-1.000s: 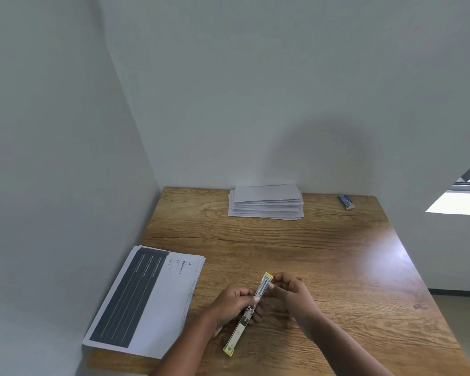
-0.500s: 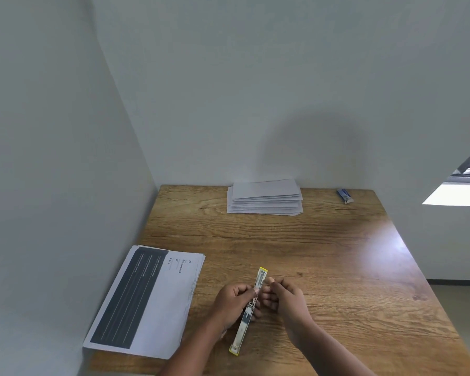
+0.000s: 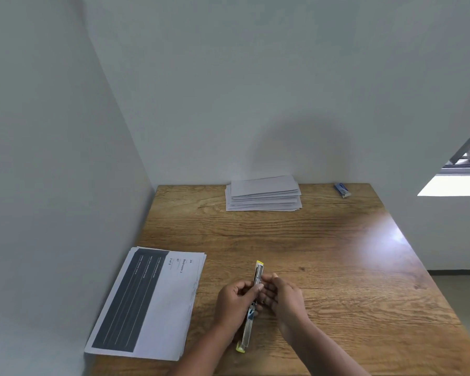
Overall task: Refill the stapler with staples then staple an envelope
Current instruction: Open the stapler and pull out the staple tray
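holding the opened stapler [image 3: 253, 302] low in the middle of the frame, the left hand [image 3: 235, 301] is clenched around its middle, thumb pressed on the upper half. the stapler is spread out long and thin, its yellow-tipped far end pointing up the frame past both hands and its other yellow end hanging below the left hand toward the near edge of the desk [image 3: 337, 253]. the right hand [image 3: 281, 297] sits just right of the stapler, fingers curled and touching its upper part; whether it pinches staples i cannot tell. a stack of envelopes [image 3: 263, 193] lies at the far edge of the desk, well apart from the hands. a small blue staple box [image 3: 342, 189] rests in the far right corner. printed sheets [image 3: 149, 302] lie at lower left, near the left hand.
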